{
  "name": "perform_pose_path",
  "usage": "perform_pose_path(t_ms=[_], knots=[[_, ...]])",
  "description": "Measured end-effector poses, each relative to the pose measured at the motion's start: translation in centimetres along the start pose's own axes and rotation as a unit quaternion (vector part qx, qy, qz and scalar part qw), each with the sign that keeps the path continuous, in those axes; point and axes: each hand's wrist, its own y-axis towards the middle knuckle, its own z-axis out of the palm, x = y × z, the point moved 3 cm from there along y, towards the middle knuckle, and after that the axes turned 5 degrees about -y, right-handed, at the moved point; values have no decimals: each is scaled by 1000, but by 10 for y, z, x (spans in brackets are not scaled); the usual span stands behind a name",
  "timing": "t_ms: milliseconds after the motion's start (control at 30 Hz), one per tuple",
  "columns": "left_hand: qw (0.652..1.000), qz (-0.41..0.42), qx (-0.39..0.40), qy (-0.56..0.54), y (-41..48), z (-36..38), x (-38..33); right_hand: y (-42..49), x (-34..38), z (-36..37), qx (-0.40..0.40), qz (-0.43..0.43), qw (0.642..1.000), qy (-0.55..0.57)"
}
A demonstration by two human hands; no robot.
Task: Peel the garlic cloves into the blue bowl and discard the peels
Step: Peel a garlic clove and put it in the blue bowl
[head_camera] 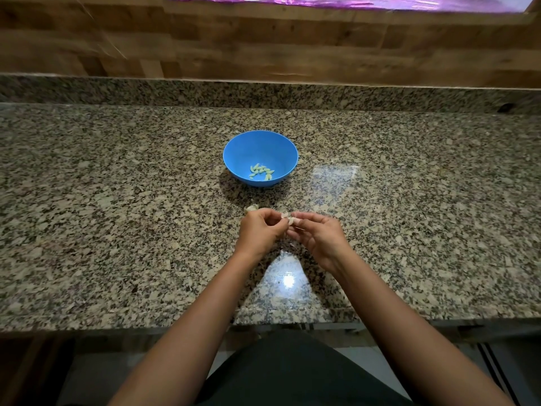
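One garlic clove [288, 219], pale and still partly in its papery skin, is pinched between both hands above the granite countertop [117, 230], near the middle of its width and closer to the front edge than to the back. The left hand [259, 231] has its fingers curled in, thumb and fingertips nipping the clove's left end; the right hand [317, 234] grips the other end with thumb and forefinger, its remaining fingers loosely bent. The two hands touch at the clove.

Just behind the left hand's knuckles a small clump of garlic peel [251, 208] lies on the stone; whether it holds more cloves cannot be told.

Farther back, toward the middle of the countertop, stands the blue bowl [234, 159], upright, well apart from the hands. About a dozen peeled cloves [261, 172] lie in its bottom, bunched toward the near side.

Behind the countertop's back edge a low granite upstand [175, 92] runs the full width, and above it a wall of wood-look panels [263, 42]. Along the top edge shows a strip of shiny purple material [351, 2].
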Motion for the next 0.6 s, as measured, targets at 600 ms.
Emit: perform_pose_path(t_ms=[600], knots=[[941, 67, 22, 331, 17, 13, 0, 31, 36, -23, -120, -96, 896, -416]])
